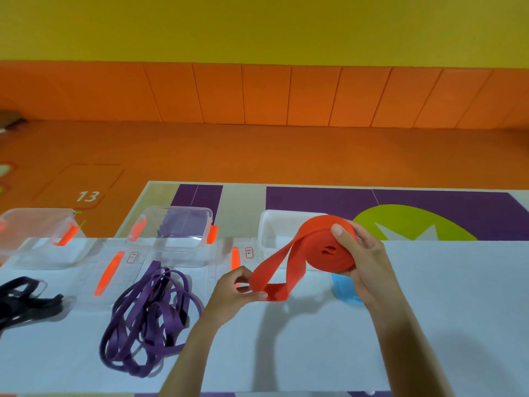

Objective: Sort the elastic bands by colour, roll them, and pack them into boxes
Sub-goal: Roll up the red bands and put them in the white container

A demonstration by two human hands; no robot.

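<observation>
A wide orange elastic band (323,247) is partly wound into a thick roll held above the table. My right hand (360,256) grips the roll, thumb on its top edge. My left hand (237,293) pinches the loose folded end of the same band, lower and to the left. A tangled heap of purple bands (148,316) lies on the white table left of my left arm. Black bands (25,299) lie at the far left. Three clear plastic boxes stand along the table's far edge: left (37,239), middle (171,233) and right (274,233), the last partly hidden by the roll.
Clear lids with orange clips (114,273) lie flat in front of the boxes. A blue object (343,287) sits on the table under my right hand, mostly hidden. Beyond the table are an orange floor and an orange padded wall (257,96).
</observation>
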